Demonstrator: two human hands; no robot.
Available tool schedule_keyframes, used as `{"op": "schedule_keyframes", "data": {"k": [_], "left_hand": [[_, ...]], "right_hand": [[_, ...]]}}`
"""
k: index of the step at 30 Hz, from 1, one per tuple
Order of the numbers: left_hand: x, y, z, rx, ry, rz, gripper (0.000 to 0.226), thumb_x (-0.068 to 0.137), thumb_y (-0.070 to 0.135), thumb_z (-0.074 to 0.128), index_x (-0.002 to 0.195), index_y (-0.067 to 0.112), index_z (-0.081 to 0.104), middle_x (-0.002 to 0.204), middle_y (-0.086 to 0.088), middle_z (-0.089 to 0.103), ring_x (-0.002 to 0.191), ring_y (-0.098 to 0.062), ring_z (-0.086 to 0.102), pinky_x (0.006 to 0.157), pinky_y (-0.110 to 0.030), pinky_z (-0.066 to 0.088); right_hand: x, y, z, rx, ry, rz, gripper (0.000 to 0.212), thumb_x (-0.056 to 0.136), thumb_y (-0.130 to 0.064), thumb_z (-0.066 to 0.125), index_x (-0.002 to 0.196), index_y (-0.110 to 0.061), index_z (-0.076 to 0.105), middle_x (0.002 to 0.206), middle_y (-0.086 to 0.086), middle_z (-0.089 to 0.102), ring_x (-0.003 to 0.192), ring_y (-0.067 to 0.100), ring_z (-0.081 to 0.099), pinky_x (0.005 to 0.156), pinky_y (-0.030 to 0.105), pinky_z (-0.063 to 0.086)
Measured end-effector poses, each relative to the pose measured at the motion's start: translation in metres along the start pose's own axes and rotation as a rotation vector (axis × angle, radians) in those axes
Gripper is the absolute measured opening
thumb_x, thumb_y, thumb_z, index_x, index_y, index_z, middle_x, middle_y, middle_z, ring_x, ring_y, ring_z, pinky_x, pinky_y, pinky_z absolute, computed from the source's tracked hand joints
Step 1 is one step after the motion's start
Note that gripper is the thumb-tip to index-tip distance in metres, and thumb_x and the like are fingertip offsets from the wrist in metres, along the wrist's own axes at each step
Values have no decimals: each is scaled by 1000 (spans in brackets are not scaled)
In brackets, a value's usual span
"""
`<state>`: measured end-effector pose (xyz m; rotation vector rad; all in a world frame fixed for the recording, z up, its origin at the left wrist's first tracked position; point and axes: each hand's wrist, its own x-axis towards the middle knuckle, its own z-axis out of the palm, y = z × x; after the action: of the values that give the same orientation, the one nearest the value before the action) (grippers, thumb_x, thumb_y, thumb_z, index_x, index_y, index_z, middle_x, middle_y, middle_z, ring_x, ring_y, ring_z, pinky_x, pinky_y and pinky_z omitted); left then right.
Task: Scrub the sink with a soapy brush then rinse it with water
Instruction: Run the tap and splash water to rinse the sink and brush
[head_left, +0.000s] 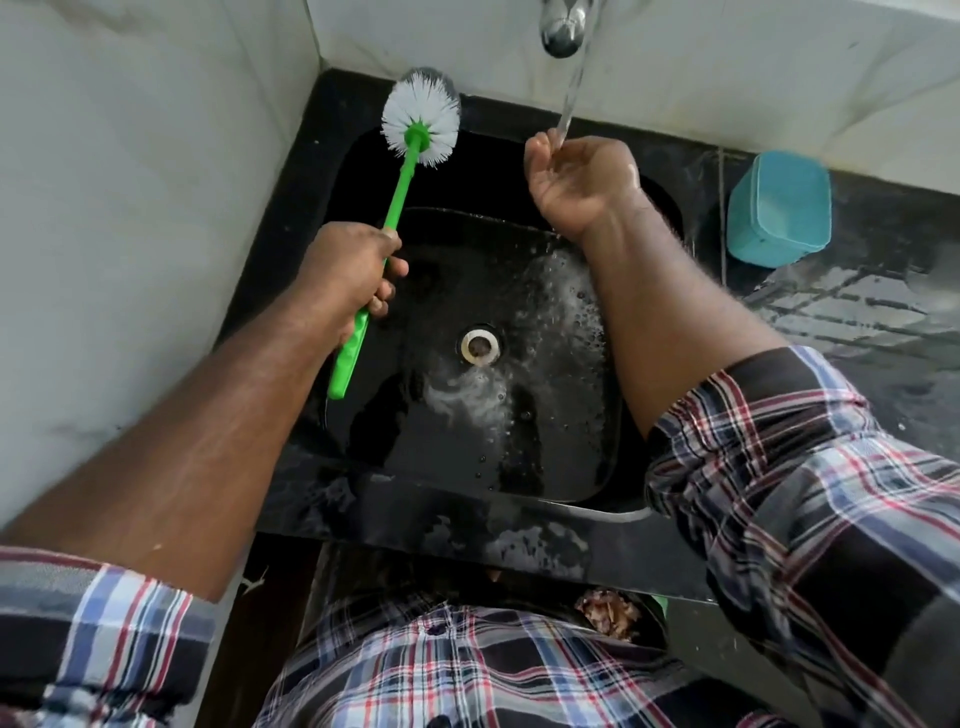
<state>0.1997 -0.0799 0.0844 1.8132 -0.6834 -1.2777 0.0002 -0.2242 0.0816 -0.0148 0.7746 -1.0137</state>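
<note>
Black sink (291, 218) foamy near drain (481, 346), left grip (348, 273) grasping green brush (410, 150), right grip (576, 179) cupped, released, under tap (561, 26) water (569, 98).

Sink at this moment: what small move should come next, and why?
Probably tip the cupped right hand, which sits under the tap's stream, to throw water over the foam by the drain. The left hand holds the brush lifted clear of the basin.

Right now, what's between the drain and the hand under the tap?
In the head view, only wet black sink floor with a patch of suds lies between the drain and the right hand. No object sits there.
</note>
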Motion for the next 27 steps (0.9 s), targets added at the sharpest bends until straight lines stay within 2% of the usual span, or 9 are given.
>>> {"op": "schedule_keyframes", "data": {"k": [6,9,11,13,16,18,21,23,27], "left_hand": [[1,4,-1,-9,5,9,17,99,20,52,107,10,63,75,-4,58,43,-7,39,35,-16,29],[1,5,-3,-5,2,11,18,99,20,52,108,8,63,74,-4,59,43,-7,39,35,-16,30],[1,4,-3,4,0,16,19,99,20,52,109,8,64,74,-3,59,43,-7,40,35,-17,30],[1,3,-4,5,-2,17,20,99,20,53,110,7,64,75,-3,60,44,-7,40,35,-17,31],[1,1,-5,-2,-8,11,20,99,21,53,110,8,64,77,-4,60,45,-7,41,35,-17,32],[1,0,-4,-11,-16,6,21,100,21,52,111,7,64,76,-4,60,45,-7,41,34,-17,31],[2,-2,-1,-25,-26,-1,21,100,20,52,111,6,63,76,-4,59,44,-8,40,34,-16,30],[3,-2,1,-29,-27,-2,21,100,21,52,111,6,63,76,-4,59,44,-8,40,33,-16,30],[4,-1,3,-26,-26,4,20,100,21,52,109,8,63,76,-4,59,44,-7,40,33,-15,30]], "right_hand": [[-17,-2,21,67,-99,-34,25,92,-1,35,84,7,57,73,20,60,67,31,60,52,28,56],[-25,-3,18,-108,-198,75,21,90,-4,38,83,2,57,76,15,59,67,26,61,55,25,55],[-37,0,8,-415,-296,197,20,90,-7,40,84,-3,59,79,12,62,71,25,63,60,26,54],[-57,7,-13,-881,-384,336,20,91,-9,44,92,-2,63,89,18,68,79,29,66,71,34,54],[-89,11,-55,-1569,-378,650,26,97,-7,46,113,1,64,109,19,71,99,34,69,92,45,53],[-95,10,-77,-1719,-279,653,27,98,-6,48,119,-7,65,112,12,72,106,30,69,95,47,52],[-76,13,-86,-1319,20,257,26,97,-8,46,115,-8,65,106,13,72,93,28,70,82,39,58],[-58,18,-76,-965,117,40,23,97,-9,46,112,-8,64,101,13,69,87,24,68,83,36,56],[-24,26,-46,-460,184,-88,21,98,-10,43,110,-1,57,101,16,63,98,28,63,92,34,52]]}}
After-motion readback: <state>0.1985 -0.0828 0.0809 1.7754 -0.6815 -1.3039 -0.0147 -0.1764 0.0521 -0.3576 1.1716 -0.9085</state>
